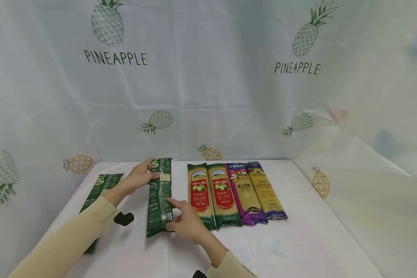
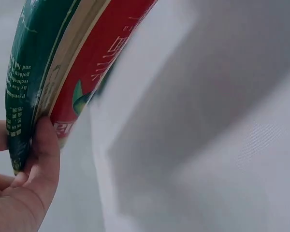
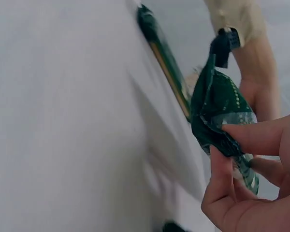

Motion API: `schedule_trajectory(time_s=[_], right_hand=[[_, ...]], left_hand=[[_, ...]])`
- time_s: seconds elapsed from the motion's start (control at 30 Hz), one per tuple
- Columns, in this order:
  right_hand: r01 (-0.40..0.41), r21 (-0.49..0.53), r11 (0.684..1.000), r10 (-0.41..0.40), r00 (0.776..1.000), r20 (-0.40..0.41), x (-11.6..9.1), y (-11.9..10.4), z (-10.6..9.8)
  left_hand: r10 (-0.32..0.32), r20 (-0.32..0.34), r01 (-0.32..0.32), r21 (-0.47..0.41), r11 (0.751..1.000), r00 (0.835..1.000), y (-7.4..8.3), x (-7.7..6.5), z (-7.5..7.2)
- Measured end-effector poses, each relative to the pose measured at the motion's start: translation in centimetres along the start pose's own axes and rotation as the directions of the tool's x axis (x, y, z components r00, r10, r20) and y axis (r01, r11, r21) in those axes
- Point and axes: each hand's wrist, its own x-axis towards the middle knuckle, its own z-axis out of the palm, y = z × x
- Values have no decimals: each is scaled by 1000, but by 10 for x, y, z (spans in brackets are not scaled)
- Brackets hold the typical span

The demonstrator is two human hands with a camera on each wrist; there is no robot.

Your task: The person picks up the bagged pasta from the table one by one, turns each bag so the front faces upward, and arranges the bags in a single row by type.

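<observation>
I'm gripping this green pack (image 1: 160, 200) near both ends, left hand (image 1: 136, 179) far, right hand (image 1: 189, 224) near, holding it between the left pack (image 1: 99, 189) and the right row (image 1: 226, 199). Figuring gentle, even pinching is best for keeping it straight tbh.

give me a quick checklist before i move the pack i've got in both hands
1. Left hand gripping the far end of the held green pack: ok.
2. Right hand pinching its near end: ok.
3. Held pack raised off the table: ok, the wrist views show it lifted above its shadow.
4. Red front label facing up, like those on the two Olivoila packs: not ok, the small-print side is up.
5. Held pack apart from the other green pack: ok, table shows between.
6. Wrapper undamaged all round: cannot tell, parts are hidden.
</observation>
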Motion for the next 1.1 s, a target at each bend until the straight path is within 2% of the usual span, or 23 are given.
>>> schedule_trajectory(time_s=[0.23,0.43,0.5,0.57,0.73,0.83,0.97,1.1], right_hand=[[-82,176,981,77,997,31,-30,18,-49],[-113,220,969,114,993,8,-49,26,-76],[-119,266,956,125,992,-5,-53,27,-82],[-124,348,929,133,991,-4,-56,28,-86],[-111,565,818,121,992,21,-59,32,-90],[-110,624,774,121,992,25,-60,36,-88],[-103,634,766,125,992,10,-60,42,-82],[-62,595,801,106,994,-39,-59,45,-77]], left_hand=[[2,-17,-4,-116,993,1000,50,10,40],[15,-15,-18,-178,984,1000,84,16,65],[23,-24,-28,-200,979,999,93,18,70],[26,-31,-33,-233,972,999,101,20,74],[34,-30,-42,-312,949,999,118,19,84],[47,-18,-50,-323,945,999,123,16,90],[64,7,-59,-286,956,998,123,14,97],[60,20,-54,-229,972,998,118,15,102]])
